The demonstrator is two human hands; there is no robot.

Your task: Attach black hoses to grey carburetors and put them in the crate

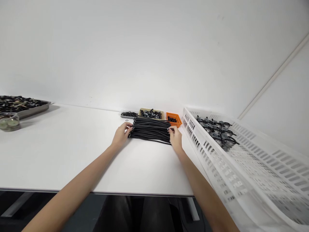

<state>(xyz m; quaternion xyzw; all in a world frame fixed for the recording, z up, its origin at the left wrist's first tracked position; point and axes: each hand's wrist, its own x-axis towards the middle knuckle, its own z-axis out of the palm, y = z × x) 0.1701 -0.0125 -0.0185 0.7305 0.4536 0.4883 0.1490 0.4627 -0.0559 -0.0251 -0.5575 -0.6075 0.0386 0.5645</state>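
A bundle of long, thin black tubes (151, 130) lies sideways on the white table, several layers side by side. My left hand (122, 134) is closed at the bundle's left end, thumb and fingers around the tube ends, where small light-coloured bits show. At the opposite end, my right hand (176, 138) pinches the tubes between thumb and fingers. One tube lies a little apart along the near side. A small black ring (126, 120) rests on the table just beyond my left hand.
Behind the bundle stand a clear tray (123, 116) of small black parts, a beige tray (163, 116) of black and grey pieces, and an orange basket (178, 120). A white slatted crate (205, 154) with clear-and-black assemblies (218, 132) flanks the right. Far left are a metal tray (36, 110) and a clear tub (10, 122).
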